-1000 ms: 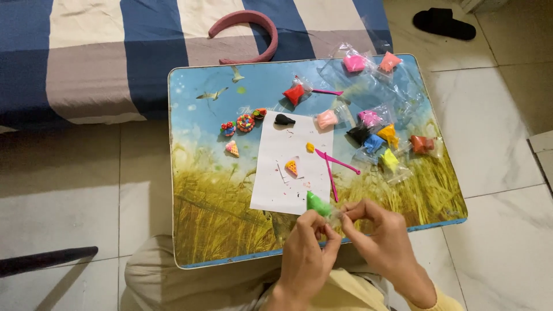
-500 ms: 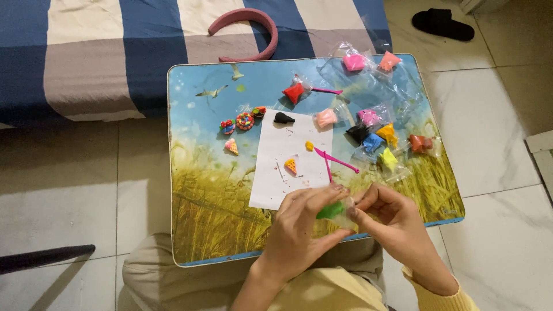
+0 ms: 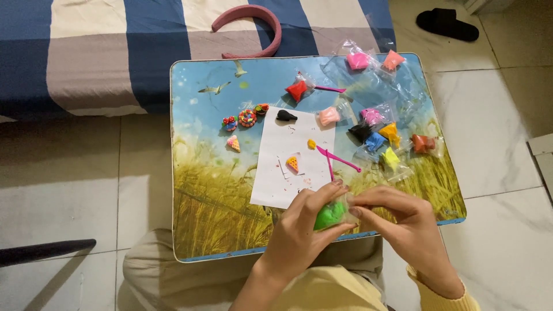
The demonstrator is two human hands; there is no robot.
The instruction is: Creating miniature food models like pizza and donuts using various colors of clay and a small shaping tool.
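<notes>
1. I see both hands over the worktop's (image 3: 196,230) near edge, right of its middle. The left hand (image 3: 302,230) and the right hand (image 3: 397,222) meet there, fingers pinched onto a lump of green clay (image 3: 329,216) in a clear wrapper.
2. The near-left part of the worktop is bare, open room. The far-right corner is crowded with small clay bags (image 3: 374,118) in many colours.
3. A white paper sheet (image 3: 276,173) lies mid-worktop, touching the left fingertips; a pink tool (image 3: 340,159) rests across its right edge.
4. The clay is bright green, rounded, partly hidden by fingers.
5. The worktop's far edge butts against a striped bed (image 3: 86,52).
</notes>
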